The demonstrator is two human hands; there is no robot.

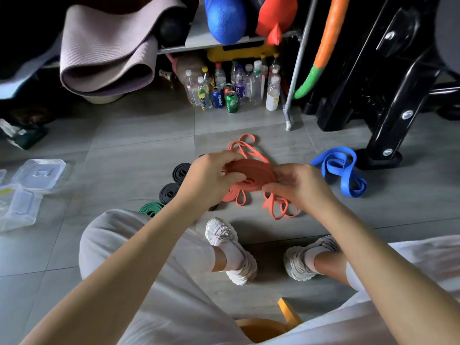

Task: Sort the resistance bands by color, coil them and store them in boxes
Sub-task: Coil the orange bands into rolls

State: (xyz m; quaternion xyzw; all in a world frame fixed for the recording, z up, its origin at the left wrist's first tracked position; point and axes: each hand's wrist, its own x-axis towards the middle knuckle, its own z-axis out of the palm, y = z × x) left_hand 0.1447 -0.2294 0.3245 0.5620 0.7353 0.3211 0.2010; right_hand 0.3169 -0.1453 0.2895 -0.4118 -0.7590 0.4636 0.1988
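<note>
Above the grey tile floor, the left hand [207, 179] and right hand [300, 188] both pinch the flat orange rubber band coil [251, 175]. Keep it tight and flat, wind the loose orange tail [278, 207] slowly, so nothing springs open.

Seated on the floor, the person's left hand [206, 178] and right hand [298, 188] hold a half-coiled band [251, 170] between them, above a loose tangle of bands [232, 194]. Finished coils [165, 189] lie just left of it, another loose band [336, 153] lies to the right, and plastic boxes [17, 207] sit far left. Bottles and cans [224, 85] stand behind, under a shelf [199, 38].
</note>
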